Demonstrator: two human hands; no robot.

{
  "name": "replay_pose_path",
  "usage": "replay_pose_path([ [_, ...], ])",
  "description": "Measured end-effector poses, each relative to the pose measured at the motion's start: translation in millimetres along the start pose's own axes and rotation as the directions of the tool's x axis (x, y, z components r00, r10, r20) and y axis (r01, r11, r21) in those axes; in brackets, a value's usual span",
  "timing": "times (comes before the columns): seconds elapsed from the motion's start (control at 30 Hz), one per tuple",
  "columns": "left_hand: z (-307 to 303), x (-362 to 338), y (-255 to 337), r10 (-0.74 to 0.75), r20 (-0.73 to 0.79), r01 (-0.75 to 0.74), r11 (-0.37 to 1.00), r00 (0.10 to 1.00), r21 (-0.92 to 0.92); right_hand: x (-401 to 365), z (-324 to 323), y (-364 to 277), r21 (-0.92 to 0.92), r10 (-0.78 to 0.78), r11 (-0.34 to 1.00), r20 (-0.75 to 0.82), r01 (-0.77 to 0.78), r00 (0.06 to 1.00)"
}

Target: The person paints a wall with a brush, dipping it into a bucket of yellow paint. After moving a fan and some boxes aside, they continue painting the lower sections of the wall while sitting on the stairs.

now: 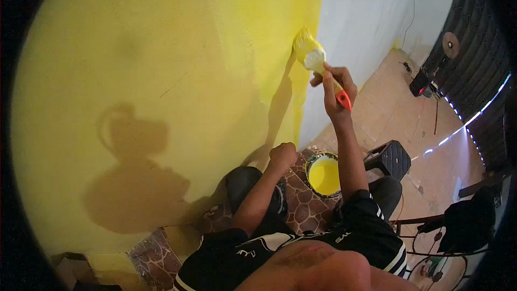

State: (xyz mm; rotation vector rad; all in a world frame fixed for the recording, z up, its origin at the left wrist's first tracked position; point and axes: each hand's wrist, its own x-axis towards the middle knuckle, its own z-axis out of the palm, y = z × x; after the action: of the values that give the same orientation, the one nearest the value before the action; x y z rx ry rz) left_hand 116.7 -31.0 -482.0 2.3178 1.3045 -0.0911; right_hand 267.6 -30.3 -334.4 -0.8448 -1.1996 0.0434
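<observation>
My right hand [336, 86] is closed round the handle of a paintbrush [314, 56], whose red end shows below the palm. Yellow paint covers the bristles, which point up at the yellow part of the wall [258, 32], close to its border with the white part [355, 21]. Curled into a fist, my left hand [284, 156] is above my left knee, near the wall; nothing shows in it. Between my knees, a bucket [324, 175] holds yellow paint.
A dark stool [389, 160] stands right of the bucket. Further right are a metal-framed chair [431, 248] with dark cloth, a black box [420, 83] and a corrugated dark shutter [474, 64]. Stone-patterned tiles [304, 205] lie beneath the bucket.
</observation>
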Motion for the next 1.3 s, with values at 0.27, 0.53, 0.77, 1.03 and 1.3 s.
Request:
replay_pose_path([
  [0.27, -0.9, 1.7, 2.1, 0.001, 0.071, -0.001, 1.0, 0.997, 0.005, -14.1, -35.9, -13.6, -0.242, 0.111, 0.97, 0.367, -0.02, 0.924],
  [0.53, 5.7, 3.7, 1.2, -0.002, 0.038, 0.002, 1.0, 0.999, 0.013, 21.3, -23.8, -37.5, -0.267, -0.232, 0.901, 0.366, 0.341, 0.901],
  [0.77, 5.3, 5.5, -1.4, -0.004, 0.043, 0.004, 1.0, 0.999, 0.022, 69.9, -2.3, -63.2, -0.265, -0.349, 0.859, 0.321, 0.438, 0.88],
  [1.03, 0.3, 0.7, 1.7, 0.008, 0.03, -0.008, 1.0, 1.0, -0.003, 88.7, 7.8, -67.7, -0.102, -0.505, 0.856, 0.051, 0.508, 0.862],
  [1.3, 2.0, 1.0, -0.7, 0.018, 0.015, -0.018, 1.0, 1.0, -0.009, 52.5, 0.7, -52.3, -0.18, -0.222, 0.948, 0.221, 0.264, 0.95],
])
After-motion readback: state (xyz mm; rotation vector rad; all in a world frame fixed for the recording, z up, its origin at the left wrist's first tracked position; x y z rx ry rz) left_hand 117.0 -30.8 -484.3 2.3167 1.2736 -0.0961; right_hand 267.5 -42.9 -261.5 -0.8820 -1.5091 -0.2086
